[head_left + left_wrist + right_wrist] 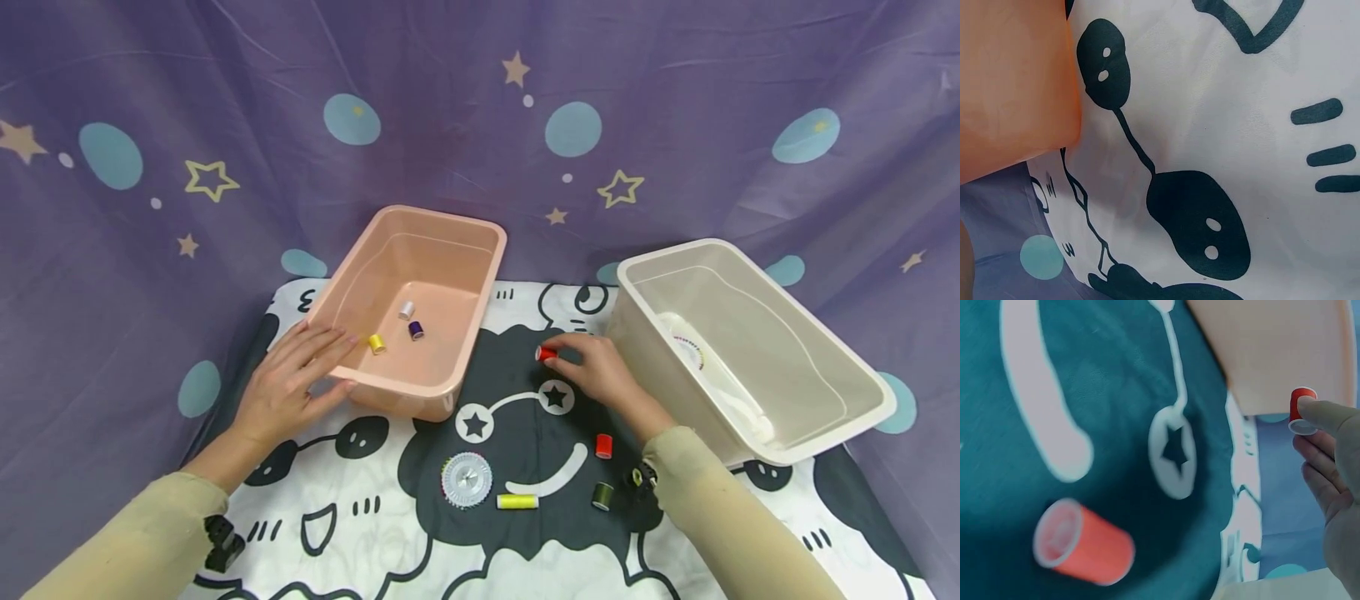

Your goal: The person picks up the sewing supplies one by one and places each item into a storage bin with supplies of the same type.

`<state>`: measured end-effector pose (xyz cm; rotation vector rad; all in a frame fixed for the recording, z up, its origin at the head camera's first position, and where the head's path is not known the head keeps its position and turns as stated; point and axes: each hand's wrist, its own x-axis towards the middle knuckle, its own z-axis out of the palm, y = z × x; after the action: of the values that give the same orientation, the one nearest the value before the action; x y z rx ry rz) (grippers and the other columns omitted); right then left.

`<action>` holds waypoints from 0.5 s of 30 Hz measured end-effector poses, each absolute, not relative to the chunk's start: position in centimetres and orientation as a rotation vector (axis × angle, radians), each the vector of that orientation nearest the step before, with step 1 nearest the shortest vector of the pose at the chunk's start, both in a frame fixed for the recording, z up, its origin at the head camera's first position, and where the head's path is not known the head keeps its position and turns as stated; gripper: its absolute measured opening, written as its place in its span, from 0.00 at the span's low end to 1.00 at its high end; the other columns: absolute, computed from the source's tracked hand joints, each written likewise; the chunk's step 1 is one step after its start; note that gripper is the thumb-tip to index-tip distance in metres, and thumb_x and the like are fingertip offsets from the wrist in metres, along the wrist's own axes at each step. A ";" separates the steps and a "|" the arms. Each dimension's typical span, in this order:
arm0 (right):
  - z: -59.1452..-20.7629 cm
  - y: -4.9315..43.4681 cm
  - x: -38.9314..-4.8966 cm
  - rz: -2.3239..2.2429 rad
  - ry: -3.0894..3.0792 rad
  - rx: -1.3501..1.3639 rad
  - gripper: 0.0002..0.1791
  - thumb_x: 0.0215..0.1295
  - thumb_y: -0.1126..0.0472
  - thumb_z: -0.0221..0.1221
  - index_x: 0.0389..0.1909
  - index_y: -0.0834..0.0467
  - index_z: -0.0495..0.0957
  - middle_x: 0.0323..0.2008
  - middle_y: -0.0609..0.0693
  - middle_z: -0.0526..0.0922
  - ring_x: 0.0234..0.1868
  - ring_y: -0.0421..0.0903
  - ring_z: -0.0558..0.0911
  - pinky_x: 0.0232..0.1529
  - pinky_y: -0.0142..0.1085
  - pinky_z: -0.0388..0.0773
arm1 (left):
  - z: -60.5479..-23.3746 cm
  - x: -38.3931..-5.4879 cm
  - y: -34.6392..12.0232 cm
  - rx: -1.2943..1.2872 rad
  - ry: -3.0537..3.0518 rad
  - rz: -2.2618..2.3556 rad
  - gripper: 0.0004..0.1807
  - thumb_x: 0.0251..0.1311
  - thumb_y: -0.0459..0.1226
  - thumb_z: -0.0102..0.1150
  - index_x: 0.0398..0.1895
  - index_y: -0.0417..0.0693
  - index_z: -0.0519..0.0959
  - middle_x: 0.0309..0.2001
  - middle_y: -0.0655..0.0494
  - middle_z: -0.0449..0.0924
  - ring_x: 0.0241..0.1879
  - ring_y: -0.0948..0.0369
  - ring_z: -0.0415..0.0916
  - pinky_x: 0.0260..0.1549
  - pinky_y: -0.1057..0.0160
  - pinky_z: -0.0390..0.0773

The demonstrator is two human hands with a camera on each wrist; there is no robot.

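A small red thread spool (545,353) is pinched between the thumb and fingers of my right hand (596,367), above the cloth between the two bins. The same red spool (1302,412) shows in the right wrist view. My left hand (288,387) rests on the near left rim of the pink bin (423,390), its fingers extended. Inside that bin lie a white spool (407,310), a purple spool (416,331) and a yellow spool (377,343). Another red spool (603,446), a dark green spool (602,496) and a longer yellow spool (517,502) lie on the cloth.
A round wheel of pins (467,480) lies on the patterned cloth (360,533). At the right stands a beige bin (787,358) holding a white item (742,408) and another pin wheel (688,353). A purple curtain (465,100) hangs behind.
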<state>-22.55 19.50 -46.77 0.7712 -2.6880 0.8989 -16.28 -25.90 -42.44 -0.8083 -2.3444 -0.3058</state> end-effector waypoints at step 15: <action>-41.6 17.5 -22.1 1.034 -2.488 0.719 0.14 0.55 0.53 0.67 0.44 0.45 0.84 0.41 0.40 0.86 0.44 0.38 0.83 0.44 0.38 0.79 | -42.7 -16.2 -25.9 -0.789 -2.338 -0.302 0.34 0.60 0.64 0.46 0.62 0.56 0.73 0.58 0.48 0.76 0.63 0.49 0.68 0.71 0.51 0.54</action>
<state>-22.14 17.49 -41.55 0.7194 -2.4876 1.0337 -16.19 -25.93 -42.70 -0.7885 -2.3377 -0.3015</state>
